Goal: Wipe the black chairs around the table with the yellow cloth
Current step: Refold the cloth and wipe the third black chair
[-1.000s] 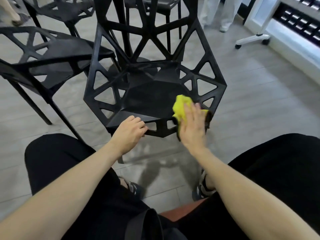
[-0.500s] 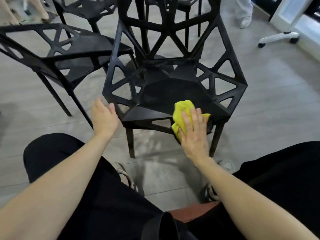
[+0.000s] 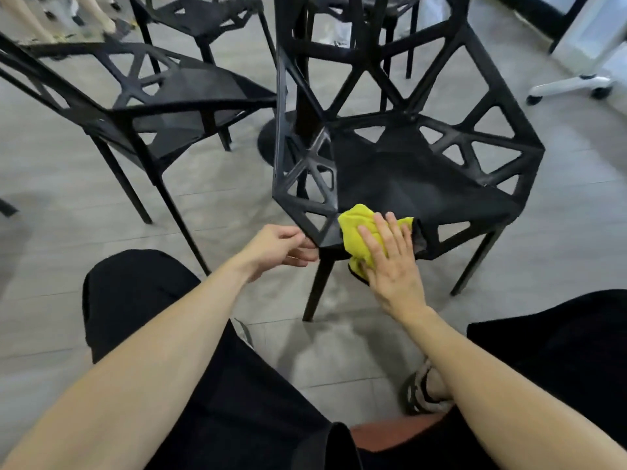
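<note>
My right hand presses the yellow cloth flat-fingered on the black chair seat's front edge; my left hand grips its near corner, backrest facing away.

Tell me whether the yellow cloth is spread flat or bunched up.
Bunched up: the yellow cloth sits in a crumpled wad under the right hand on the chair's front edge.

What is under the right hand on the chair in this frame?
The yellow cloth, pressed by the right hand over the front edge of the nearest black chair. The cloth's middle and the seat edge beneath are covered.
</note>
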### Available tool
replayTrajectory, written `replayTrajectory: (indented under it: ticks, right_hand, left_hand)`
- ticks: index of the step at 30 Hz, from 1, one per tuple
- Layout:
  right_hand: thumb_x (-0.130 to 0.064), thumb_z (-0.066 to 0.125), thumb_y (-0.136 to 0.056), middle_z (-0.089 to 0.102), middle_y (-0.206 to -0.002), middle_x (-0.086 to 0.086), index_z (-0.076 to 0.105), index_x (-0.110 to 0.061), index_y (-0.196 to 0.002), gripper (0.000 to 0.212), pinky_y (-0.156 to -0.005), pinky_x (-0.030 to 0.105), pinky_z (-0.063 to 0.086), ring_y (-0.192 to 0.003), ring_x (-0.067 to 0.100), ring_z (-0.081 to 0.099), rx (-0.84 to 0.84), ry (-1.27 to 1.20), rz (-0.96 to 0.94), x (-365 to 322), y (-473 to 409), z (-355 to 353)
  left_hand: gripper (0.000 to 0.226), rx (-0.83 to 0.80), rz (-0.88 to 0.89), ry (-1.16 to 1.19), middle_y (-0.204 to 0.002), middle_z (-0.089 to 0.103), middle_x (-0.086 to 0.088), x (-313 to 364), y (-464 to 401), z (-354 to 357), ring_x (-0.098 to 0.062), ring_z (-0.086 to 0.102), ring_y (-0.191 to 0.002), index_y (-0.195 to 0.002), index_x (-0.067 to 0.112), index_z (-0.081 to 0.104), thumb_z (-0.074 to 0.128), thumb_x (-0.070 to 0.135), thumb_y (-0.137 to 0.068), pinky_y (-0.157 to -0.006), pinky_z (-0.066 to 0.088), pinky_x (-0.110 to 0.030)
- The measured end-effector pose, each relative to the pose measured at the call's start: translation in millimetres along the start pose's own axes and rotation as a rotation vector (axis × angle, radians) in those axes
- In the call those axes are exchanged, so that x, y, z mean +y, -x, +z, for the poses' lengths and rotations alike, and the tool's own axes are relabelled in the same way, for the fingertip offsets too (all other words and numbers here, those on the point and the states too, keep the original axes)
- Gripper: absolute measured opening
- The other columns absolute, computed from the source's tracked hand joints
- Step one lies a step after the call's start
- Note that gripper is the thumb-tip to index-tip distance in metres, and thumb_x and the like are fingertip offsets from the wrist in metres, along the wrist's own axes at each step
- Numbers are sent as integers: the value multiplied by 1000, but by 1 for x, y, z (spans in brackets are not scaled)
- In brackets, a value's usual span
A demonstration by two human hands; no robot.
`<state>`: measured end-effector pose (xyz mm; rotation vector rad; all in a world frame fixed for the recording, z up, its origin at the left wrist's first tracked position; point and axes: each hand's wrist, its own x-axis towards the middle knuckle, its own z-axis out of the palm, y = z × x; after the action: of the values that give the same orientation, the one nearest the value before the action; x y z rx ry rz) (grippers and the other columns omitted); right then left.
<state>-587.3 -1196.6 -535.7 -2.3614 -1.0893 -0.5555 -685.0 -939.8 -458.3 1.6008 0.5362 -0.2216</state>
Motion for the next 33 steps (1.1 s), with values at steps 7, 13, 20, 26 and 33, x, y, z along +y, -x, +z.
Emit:
replayTrajectory:
  ticks: [7, 13, 20, 26, 33]
  right_hand:
    - [-29, 61, -108, 35, -170, 13, 45, -16, -160, 57, -125, 65, 24, -161, 36, 25, 20, -104, -36, -53, -29, 29]
    - [-27, 58, -106, 37, -169, 11, 49, -13, -158, 54, -125, 63, 27, -160, 34, 28, -18, -99, -110, 14, -14, 0]
    - [-46, 48, -108, 39, -169, 3, 51, -19, -155, 54, -132, 52, 14, -162, 26, 22, 65, -120, 497, 76, -18, -27]
    - [-42, 47, -106, 64, -133, 3, 63, -19, -141, 45, -114, 44, 43, -126, 29, 55, 101, -181, 552, 31, -64, -33]
    - [-62, 64, -96, 63, -133, -1, 61, -24, -141, 60, -111, 46, 43, -125, 24, 57, 104, 60, 514, 14, -72, -24]
  left_hand:
    - [55, 2, -216, 46, -118, 81, -15, 27, -30, -15, -33, 78, -110, -128, 2, 72, 40, 42, -109, -103, 57, -48]
    - [62, 368, -36, -80, -110, 80, -17, 82, -71, -50, -31, 80, -88, -118, -2, 73, 35, 47, -116, -78, 69, -43]
    - [54, 206, 44, -327, -86, 81, -21, 104, -94, 28, -32, 82, -74, -92, -5, 76, 47, 35, -114, -77, 69, -44]
    - [51, -25, 63, -328, -89, 82, -15, 122, -109, 99, -31, 82, -84, -97, 1, 76, 42, 34, -117, -81, 66, -45]
    - [46, 296, 301, -820, -85, 79, 4, 144, -120, 33, -22, 71, -86, -95, 19, 77, 46, 50, -108, -87, 59, -39]
